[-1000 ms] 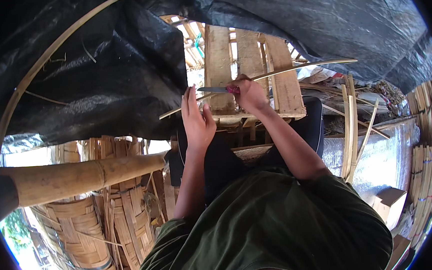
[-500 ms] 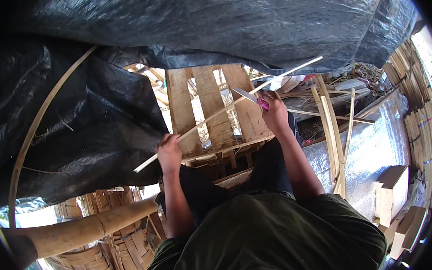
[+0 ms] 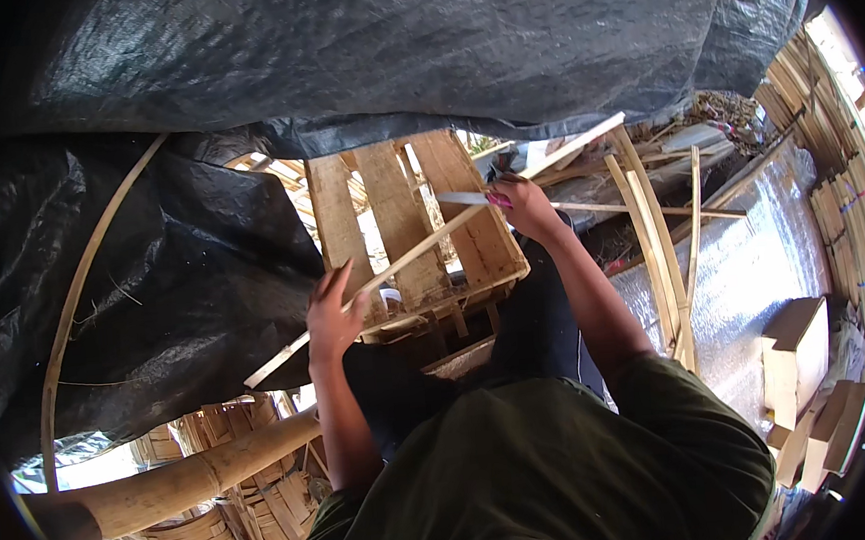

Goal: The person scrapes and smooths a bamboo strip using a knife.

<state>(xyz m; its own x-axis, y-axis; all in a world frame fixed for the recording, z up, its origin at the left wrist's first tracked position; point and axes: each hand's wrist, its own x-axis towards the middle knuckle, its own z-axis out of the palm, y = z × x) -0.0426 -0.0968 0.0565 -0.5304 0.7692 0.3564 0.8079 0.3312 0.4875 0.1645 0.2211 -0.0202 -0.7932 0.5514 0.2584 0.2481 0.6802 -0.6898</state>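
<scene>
A long pale bamboo strip (image 3: 413, 248) lies slantwise over a slatted wooden bench (image 3: 387, 188), rising from lower left to upper right. My left hand (image 3: 334, 319) is at the strip's lower part, fingers spread apart, with the strip running against the palm. My right hand (image 3: 526, 208) is closed around the pink handle of a knife (image 3: 464, 199), its blade pointing left above the strip. The strip passes beside that hand; whether its fingers also touch the strip is hidden.
Dark plastic sheeting (image 3: 387, 52) hangs along the far side and left. A thick bamboo pole (image 3: 196, 472) crosses at lower left. More bamboo strips (image 3: 656, 244) lean at right, near a silvery sheet (image 3: 741, 238) and cardboard boxes (image 3: 795, 360). Bundled strips (image 3: 840, 211) line the right edge.
My left hand has loosened, its fingers spreading from around the strip. The strip has shifted slightly toward lower left. My right hand has moved left with the knife, whose blade now lies more level.
</scene>
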